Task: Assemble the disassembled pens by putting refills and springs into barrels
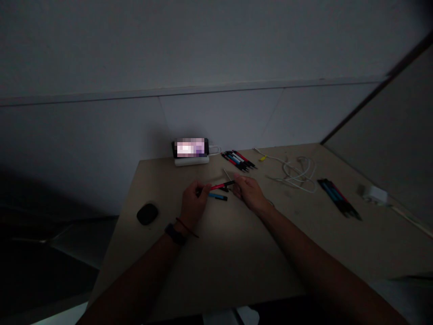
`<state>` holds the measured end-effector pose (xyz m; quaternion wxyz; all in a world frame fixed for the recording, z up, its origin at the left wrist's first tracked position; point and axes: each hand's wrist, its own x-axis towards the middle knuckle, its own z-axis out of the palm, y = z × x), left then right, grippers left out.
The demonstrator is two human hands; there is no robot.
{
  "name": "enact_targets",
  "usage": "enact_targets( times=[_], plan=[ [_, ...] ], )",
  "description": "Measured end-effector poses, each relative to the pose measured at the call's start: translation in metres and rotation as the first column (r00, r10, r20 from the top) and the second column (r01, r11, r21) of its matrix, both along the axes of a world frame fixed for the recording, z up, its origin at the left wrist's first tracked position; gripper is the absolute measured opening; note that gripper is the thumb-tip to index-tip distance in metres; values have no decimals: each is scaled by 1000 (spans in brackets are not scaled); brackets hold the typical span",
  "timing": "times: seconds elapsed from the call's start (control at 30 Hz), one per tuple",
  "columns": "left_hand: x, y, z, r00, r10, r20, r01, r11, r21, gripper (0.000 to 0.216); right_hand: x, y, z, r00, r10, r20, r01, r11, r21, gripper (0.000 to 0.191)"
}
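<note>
Between my two hands, a red pen with black ends [218,186] is held nearly level above the table. My left hand [195,198] pinches its left end, and my right hand [248,192] grips the black end on the right. Just beneath it, a blue pen part with a black end [218,197] lies on the table, along with a small dark piece partly hidden by the held pen. Behind the hands rests a pile of red, blue and black pens [238,160]. Another bunch of pens [339,198] lies at the right.
A lit phone [190,148] leans on a white block [191,161] by the wall. A coiled white cable [299,174] lies right of the pens, near a white adapter [375,195]. A dark rounded case [147,214] sits near the left edge of the table [223,257].
</note>
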<state>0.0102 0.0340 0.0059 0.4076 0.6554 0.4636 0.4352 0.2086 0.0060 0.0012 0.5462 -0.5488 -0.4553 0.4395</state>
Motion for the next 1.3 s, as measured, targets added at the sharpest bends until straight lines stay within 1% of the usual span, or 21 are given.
enact_targets(
  times=[0.17, 0.37, 0.57, 0.77, 0.97, 1.17, 1.3],
  plan=[
    [0, -1, 1, 1000, 3, 0, -3, 1000, 23, 38, 1, 0, 0, 999, -9, 42, 8, 1000, 7, 62],
    [1, 0, 0, 1000, 8, 7, -9, 1000, 26, 36, 0, 1, 1, 999, 1, 41, -1, 1000, 6, 63],
    [0, 0, 1, 999, -2, -38, 3, 999, 36, 38, 0, 1, 1, 1000, 11, 13, -11, 1000, -5, 62],
    [-1, 3, 0, 1000, -23, -9, 23, 999, 23, 38, 1, 0, 1, 999, 29, 15, -29, 1000, 9, 61],
    [-2, 4, 1, 999, -39, 34, 41, 999, -35, 37, 1, -1, 3, 999, 22, 43, -23, 999, 24, 62],
    [-5, 6, 6, 992, -107, 67, 114, 987, -114, 39, -1, -3, 7, 998, 27, 55, -29, 999, 44, 64],
    [-7, 9, 7, 985, -145, 94, 159, 975, -156, 39, 0, -4, 5, 996, 39, 83, -44, 998, 55, 63]
  ],
)
